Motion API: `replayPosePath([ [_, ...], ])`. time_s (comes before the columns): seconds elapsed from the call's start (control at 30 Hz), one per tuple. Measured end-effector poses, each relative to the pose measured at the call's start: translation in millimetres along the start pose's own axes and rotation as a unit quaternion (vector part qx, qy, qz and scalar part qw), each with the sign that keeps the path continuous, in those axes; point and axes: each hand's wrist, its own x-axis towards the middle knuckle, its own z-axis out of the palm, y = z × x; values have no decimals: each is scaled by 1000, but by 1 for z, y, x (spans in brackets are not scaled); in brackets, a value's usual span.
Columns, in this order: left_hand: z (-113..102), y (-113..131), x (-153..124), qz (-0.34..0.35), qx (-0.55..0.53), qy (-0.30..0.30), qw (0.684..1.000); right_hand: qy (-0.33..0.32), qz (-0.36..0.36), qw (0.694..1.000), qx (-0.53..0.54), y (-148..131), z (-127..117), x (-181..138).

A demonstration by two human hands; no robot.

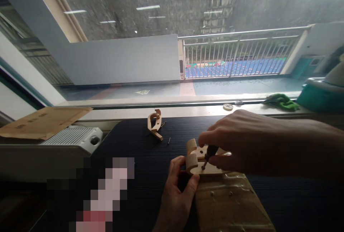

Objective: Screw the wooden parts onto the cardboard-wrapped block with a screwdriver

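Observation:
My right hand (236, 140) closes around the dark handle of a screwdriver (212, 151). The shaft slants down, and its tip is at a hole or screw in the pale wooden piece with two rounded, curled ends (194, 167). From the near left, my left hand (177, 194) pinches that piece between thumb and fingers. Under and in front of the piece is a wooden board (225, 207) with shiny tape and two screw heads. Part of the pale piece is hidden behind my right hand.
A loose screw (168, 141) lies on the black table (142, 178), near a second bent wooden part (155, 126). Along the window sill are a round disc (228, 107), a green cloth (282, 102) and a teal container (319, 95). A brown envelope (43, 122) lies at left.

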Motion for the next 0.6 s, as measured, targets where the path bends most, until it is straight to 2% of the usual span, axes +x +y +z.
replayPosePath([
  [0.1,0,2,1,4,10,0,1000,-61,-19,998,4,2,-3,0],
  [0.17,0,2,1,1,15,0,1000,-77,-27,997,-13,3,-1,1],
  [0.4,1,2,-2,-9,11,-3,1000,-10,-55,998,-7,8,13,8],
  [0.6,0,0,-2,-3,15,-8,1000,10,-3,1000,-26,5,8,9],
])
